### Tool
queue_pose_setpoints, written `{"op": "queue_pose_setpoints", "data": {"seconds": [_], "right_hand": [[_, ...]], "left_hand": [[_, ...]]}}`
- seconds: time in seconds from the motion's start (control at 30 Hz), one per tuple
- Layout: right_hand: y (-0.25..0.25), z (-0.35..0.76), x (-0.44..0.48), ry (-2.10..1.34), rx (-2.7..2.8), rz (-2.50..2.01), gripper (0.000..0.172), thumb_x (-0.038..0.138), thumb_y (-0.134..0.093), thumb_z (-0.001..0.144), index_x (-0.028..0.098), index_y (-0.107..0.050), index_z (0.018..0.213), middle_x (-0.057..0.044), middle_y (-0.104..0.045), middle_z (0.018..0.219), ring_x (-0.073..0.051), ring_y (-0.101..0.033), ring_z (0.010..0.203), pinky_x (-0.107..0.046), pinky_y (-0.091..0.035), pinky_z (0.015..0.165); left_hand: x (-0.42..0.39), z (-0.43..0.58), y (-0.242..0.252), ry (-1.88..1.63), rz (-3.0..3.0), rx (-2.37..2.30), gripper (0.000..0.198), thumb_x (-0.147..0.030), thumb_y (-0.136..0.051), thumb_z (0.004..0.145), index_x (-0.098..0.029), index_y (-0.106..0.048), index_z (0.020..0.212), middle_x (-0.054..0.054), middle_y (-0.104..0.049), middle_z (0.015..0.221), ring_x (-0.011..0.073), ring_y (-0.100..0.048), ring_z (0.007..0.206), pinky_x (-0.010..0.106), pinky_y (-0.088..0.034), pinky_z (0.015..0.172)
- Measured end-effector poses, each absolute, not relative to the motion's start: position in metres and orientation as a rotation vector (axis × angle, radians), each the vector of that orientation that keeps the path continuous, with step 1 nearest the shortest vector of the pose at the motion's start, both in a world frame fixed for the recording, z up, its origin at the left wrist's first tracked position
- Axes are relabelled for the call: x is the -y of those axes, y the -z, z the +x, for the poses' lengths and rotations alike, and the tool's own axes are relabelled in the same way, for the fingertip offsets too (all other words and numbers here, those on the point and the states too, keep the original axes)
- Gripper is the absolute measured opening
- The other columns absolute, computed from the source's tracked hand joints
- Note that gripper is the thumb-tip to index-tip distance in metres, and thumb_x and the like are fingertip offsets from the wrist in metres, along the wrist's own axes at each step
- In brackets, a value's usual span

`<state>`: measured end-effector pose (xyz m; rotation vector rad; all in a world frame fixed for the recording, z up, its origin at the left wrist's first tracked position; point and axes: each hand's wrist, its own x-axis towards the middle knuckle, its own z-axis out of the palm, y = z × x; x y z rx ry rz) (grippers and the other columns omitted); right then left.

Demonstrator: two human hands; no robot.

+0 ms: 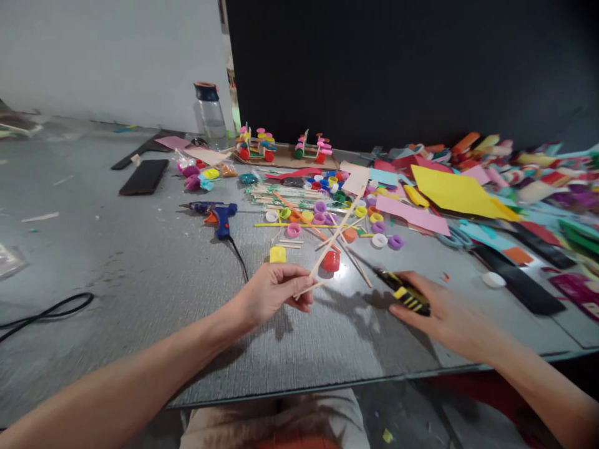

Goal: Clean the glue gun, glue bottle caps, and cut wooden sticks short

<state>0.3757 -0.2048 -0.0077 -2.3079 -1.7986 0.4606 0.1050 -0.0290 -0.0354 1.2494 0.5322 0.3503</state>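
Observation:
My left hand [283, 287] pinches thin wooden sticks [337, 229] between thumb and fingers. The long one slants up and to the right over the bottle caps; a short end sticks out beside the thumb. On the right, my right hand [437, 308] is closed around the handle of a black-and-yellow utility knife [408, 295], which points up and left. Between the hands, a red cap [331, 262] sits on the table, and a yellow cap [277, 254] stands just behind my left hand. Another loose stick [358, 267] lies near the knife's tip.
A blue glue gun [223, 219] with a black cord lies left of the caps. Behind are bundled sticks [276, 194], two small wheeled models [257, 146] and a water bottle [210, 112]. Yellow paper [456, 192], scissors [453, 238] and black strips [519, 280] spread over the right side.

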Motion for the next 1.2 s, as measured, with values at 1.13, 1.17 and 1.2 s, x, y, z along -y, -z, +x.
{"op": "queue_pose_setpoints", "data": {"seconds": [1.13, 1.17, 1.2], "right_hand": [[0.004, 0.293, 0.117, 0.163, 2.428, -1.680, 0.018, 0.008, -0.054, 0.096, 0.015, -0.065, 0.084, -0.006, -0.066, 0.083, -0.020, -0.059, 0.078, -0.032, -0.039, 0.068], [0.005, 0.291, 0.115, 0.164, 2.408, -1.686, 0.018, 0.006, -0.054, 0.095, 0.015, -0.065, 0.084, -0.006, -0.066, 0.083, -0.020, -0.059, 0.077, -0.032, -0.038, 0.068], [0.006, 0.290, 0.113, 0.162, 2.392, -1.687, 0.019, 0.004, -0.053, 0.094, 0.015, -0.065, 0.083, -0.006, -0.066, 0.082, -0.020, -0.059, 0.077, -0.032, -0.038, 0.067]], "left_hand": [[0.030, 0.096, 0.038, -0.522, 2.446, -0.636, 0.024, -0.020, -0.054, 0.098, -0.016, -0.073, 0.083, 0.007, -0.075, 0.082, 0.0217, -0.067, 0.075, 0.032, -0.045, 0.072], [0.031, 0.096, 0.037, -0.523, 2.449, -0.650, 0.025, -0.020, -0.053, 0.099, -0.016, -0.072, 0.082, 0.006, -0.074, 0.080, 0.0214, -0.066, 0.074, 0.031, -0.044, 0.071], [0.032, 0.096, 0.037, -0.526, 2.449, -0.664, 0.026, -0.020, -0.053, 0.099, -0.016, -0.072, 0.081, 0.006, -0.073, 0.079, 0.0210, -0.065, 0.073, 0.031, -0.044, 0.071]]}}
